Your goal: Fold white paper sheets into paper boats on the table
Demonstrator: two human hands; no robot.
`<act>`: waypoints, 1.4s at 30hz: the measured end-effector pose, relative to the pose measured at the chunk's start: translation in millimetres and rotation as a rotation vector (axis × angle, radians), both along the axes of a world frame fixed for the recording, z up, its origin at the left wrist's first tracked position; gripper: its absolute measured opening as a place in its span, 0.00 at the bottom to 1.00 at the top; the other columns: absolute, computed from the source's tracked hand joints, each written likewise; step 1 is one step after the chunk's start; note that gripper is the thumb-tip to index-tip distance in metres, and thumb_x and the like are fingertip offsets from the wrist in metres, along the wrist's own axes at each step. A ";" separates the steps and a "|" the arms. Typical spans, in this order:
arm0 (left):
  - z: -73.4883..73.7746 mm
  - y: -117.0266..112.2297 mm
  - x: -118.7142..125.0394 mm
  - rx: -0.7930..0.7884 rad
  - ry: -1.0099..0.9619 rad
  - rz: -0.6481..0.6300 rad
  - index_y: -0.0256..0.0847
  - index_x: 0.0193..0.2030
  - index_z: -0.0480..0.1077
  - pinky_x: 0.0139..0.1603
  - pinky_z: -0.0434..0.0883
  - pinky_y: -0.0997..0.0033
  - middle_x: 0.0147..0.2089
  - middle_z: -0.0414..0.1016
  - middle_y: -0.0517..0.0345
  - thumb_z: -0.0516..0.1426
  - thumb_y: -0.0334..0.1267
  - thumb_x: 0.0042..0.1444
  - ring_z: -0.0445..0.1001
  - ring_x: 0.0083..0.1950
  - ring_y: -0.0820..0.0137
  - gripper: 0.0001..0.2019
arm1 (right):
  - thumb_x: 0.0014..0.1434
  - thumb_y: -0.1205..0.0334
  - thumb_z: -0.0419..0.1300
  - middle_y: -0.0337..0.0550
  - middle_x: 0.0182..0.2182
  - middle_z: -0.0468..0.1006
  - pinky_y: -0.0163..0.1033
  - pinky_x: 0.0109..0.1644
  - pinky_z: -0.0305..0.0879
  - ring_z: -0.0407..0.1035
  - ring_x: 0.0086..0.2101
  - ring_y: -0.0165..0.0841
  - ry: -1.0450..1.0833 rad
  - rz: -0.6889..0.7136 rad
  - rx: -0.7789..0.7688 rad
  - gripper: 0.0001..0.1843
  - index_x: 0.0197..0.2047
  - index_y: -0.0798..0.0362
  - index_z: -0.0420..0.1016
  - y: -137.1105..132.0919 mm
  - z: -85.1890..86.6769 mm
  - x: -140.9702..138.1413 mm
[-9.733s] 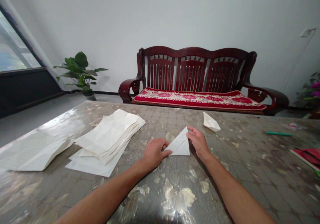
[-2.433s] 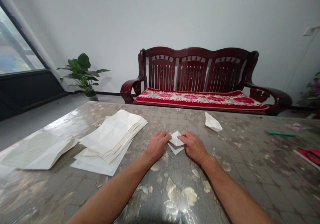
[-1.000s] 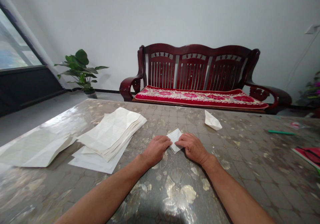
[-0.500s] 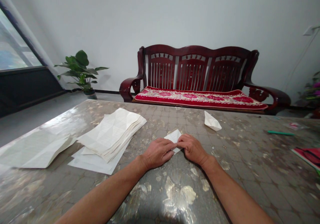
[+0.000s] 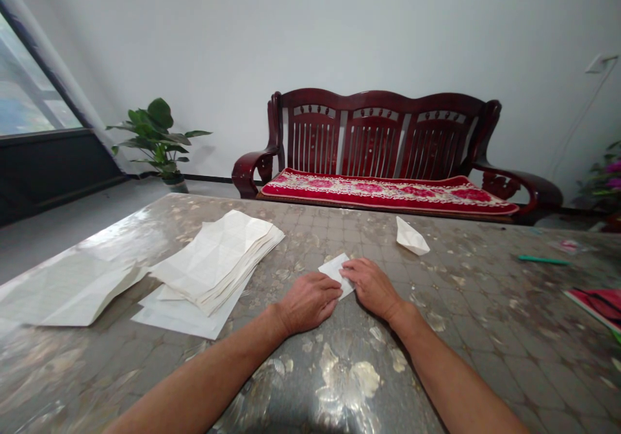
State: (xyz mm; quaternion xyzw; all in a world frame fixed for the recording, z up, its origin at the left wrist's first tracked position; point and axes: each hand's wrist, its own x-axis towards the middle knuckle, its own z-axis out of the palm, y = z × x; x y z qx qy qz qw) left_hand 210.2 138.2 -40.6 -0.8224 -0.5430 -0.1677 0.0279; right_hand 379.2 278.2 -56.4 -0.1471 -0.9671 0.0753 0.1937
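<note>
A small folded piece of white paper (image 5: 334, 266) lies on the table in front of me, with a corner pointing away. My left hand (image 5: 311, 301) holds its near left side, fingers together and bent over the edge. From the other side, my right hand (image 5: 372, 286) grips the paper, its fingertips resting on the upper face. Both thumbs are mostly hidden. Beyond my right hand sits a folded paper boat (image 5: 412, 236), apart from both hands.
Left of my hands is a stack of creased white sheets (image 5: 218, 253), beside another loose sheet (image 5: 72, 292). A green pen (image 5: 543, 260) and a red book (image 5: 594, 308) with dark glasses lie at the right. A wooden bench (image 5: 373, 143) stands behind the table.
My fingertips have moved apart slightly, uncovering more of the folded paper. The fingers of my right hand have straightened over its upper face.
</note>
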 end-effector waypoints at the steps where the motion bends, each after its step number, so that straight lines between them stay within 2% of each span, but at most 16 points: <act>1: -0.8 0.0 0.2 0.003 -0.002 0.003 0.42 0.47 0.75 0.56 0.69 0.67 0.49 0.80 0.55 0.51 0.34 0.65 0.77 0.49 0.68 0.12 | 0.60 0.76 0.52 0.44 0.52 0.77 0.42 0.55 0.61 0.65 0.49 0.36 -0.016 -0.022 0.002 0.22 0.51 0.49 0.78 0.6 -0.6 -0.6; 5: -4.2 1.9 0.4 0.013 -0.023 0.015 0.42 0.45 0.76 0.54 0.69 0.67 0.47 0.80 0.54 0.50 0.35 0.66 0.77 0.47 0.69 0.12 | 0.61 0.75 0.52 0.43 0.56 0.76 0.42 0.55 0.61 0.65 0.51 0.36 -0.093 -0.104 0.024 0.22 0.54 0.49 0.76 1.4 1.1 -3.0; 9: -6.3 7.0 1.5 0.011 -0.032 0.049 0.42 0.41 0.77 0.48 0.70 0.70 0.41 0.80 0.54 0.50 0.39 0.68 0.76 0.44 0.69 0.14 | 0.63 0.70 0.53 0.44 0.58 0.74 0.44 0.52 0.63 0.65 0.51 0.39 -0.161 -0.181 0.074 0.20 0.56 0.48 0.74 0.2 5.9 -6.2; 12: -6.3 12.5 3.9 -0.014 -0.011 0.116 0.41 0.36 0.75 0.44 0.69 0.70 0.36 0.77 0.55 0.52 0.41 0.67 0.74 0.40 0.68 0.14 | 0.64 0.68 0.53 0.43 0.58 0.74 0.45 0.50 0.62 0.66 0.51 0.41 -0.179 -0.249 0.110 0.20 0.57 0.46 0.73 0.9 7.4 -10.2; 14: -6.1 16.2 6.0 -0.037 -0.003 0.181 0.41 0.35 0.74 0.43 0.68 0.70 0.36 0.76 0.56 0.55 0.42 0.66 0.73 0.41 0.67 0.11 | 0.64 0.67 0.53 0.42 0.59 0.73 0.45 0.50 0.62 0.65 0.52 0.42 -0.179 -0.281 0.122 0.21 0.58 0.44 0.72 2.5 6.9 -12.9; 17: -6.2 21.0 8.1 -0.057 -0.005 0.242 0.42 0.38 0.72 0.46 0.68 0.68 0.40 0.75 0.57 0.57 0.41 0.64 0.72 0.44 0.66 0.07 | 0.64 0.67 0.53 0.43 0.61 0.71 0.47 0.51 0.61 0.63 0.55 0.43 -0.181 -0.312 0.115 0.22 0.60 0.44 0.70 4.8 4.9 -15.6; 20: -8.4 24.2 8.0 -0.050 -0.021 0.229 0.43 0.43 0.71 0.53 0.68 0.65 0.46 0.75 0.56 0.58 0.40 0.63 0.71 0.50 0.65 0.05 | 0.64 0.67 0.51 0.44 0.63 0.68 0.50 0.54 0.60 0.60 0.59 0.45 -0.184 -0.336 0.097 0.24 0.62 0.44 0.68 5.9 1.9 -15.9; 23: -13.2 26.6 5.5 -0.050 -0.017 0.189 0.42 0.53 0.68 0.62 0.63 0.61 0.58 0.72 0.52 0.56 0.38 0.65 0.68 0.61 0.64 0.11 | 0.66 0.66 0.48 0.44 0.65 0.66 0.52 0.57 0.59 0.58 0.61 0.47 -0.179 -0.357 0.083 0.24 0.64 0.45 0.66 6.9 -1.8 -15.2; 27: -19.0 29.4 -0.5 -0.091 0.081 0.149 0.40 0.67 0.58 0.69 0.54 0.53 0.71 0.60 0.47 0.50 0.39 0.68 0.57 0.72 0.61 0.21 | 0.67 0.65 0.47 0.46 0.65 0.65 0.53 0.60 0.58 0.57 0.62 0.45 -0.160 -0.401 0.056 0.24 0.65 0.47 0.65 8.8 -5.4 -13.8; 30: -19.2 31.5 -5.7 -0.127 0.128 0.163 0.38 0.70 0.54 0.70 0.52 0.51 0.73 0.55 0.44 0.49 0.44 0.68 0.53 0.73 0.57 0.26 | 0.68 0.63 0.47 0.46 0.65 0.65 0.52 0.63 0.56 0.56 0.63 0.44 -0.154 -0.419 0.048 0.23 0.65 0.47 0.65 9.8 -5.7 -12.0; 35: -13.8 36.6 -12.9 -0.184 0.181 0.182 0.39 0.71 0.53 0.69 0.52 0.51 0.74 0.52 0.44 0.48 0.52 0.67 0.52 0.73 0.54 0.31 | 0.69 0.59 0.46 0.45 0.67 0.62 0.54 0.65 0.54 0.54 0.64 0.44 -0.210 -0.465 0.034 0.24 0.67 0.49 0.62 10.4 -4.6 -9.7; 42: -12.0 39.1 -15.1 -0.222 0.179 0.185 0.39 0.72 0.51 0.70 0.50 0.47 0.75 0.49 0.42 0.47 0.56 0.66 0.50 0.74 0.52 0.34 | 0.70 0.58 0.44 0.44 0.67 0.62 0.54 0.66 0.54 0.54 0.65 0.45 -0.236 -0.498 0.038 0.25 0.68 0.49 0.61 11.5 -5.6 -7.8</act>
